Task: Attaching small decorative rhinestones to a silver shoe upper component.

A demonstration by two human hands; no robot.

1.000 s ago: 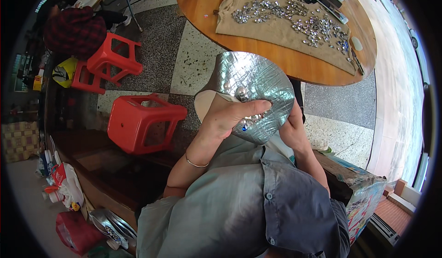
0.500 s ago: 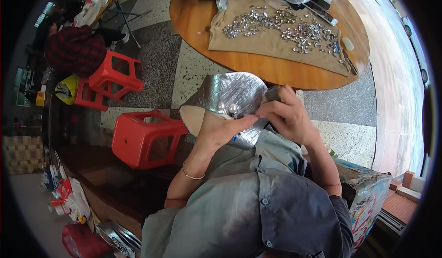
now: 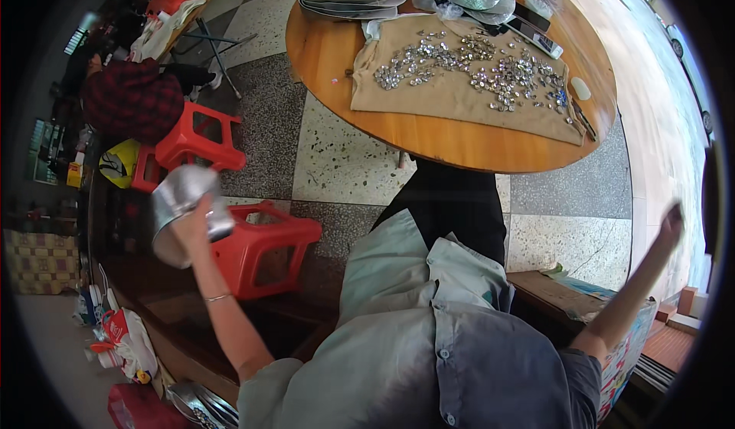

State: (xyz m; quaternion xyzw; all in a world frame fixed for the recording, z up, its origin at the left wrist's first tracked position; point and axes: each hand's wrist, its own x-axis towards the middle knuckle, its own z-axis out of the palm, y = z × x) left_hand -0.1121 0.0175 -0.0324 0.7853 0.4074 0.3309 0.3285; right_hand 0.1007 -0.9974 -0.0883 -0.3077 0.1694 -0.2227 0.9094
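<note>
Left hand [image 3: 193, 222] up and out to side, fingers wrapped on rim of shiny silver hat [image 3: 180, 207]. Hat held in air, above and just left of near red stool [image 3: 264, 249]. Second red stool [image 3: 187, 149] behind it, further left. Right hand [image 3: 672, 222] flung out far to right, well apart from stool, blurry, fingers: cannot tell if wide or shut. Round wooden table [image 3: 452, 142] beyond stool, tan cloth [image 3: 459, 92] on it, covered in small silver bits [image 3: 490, 69].
</note>
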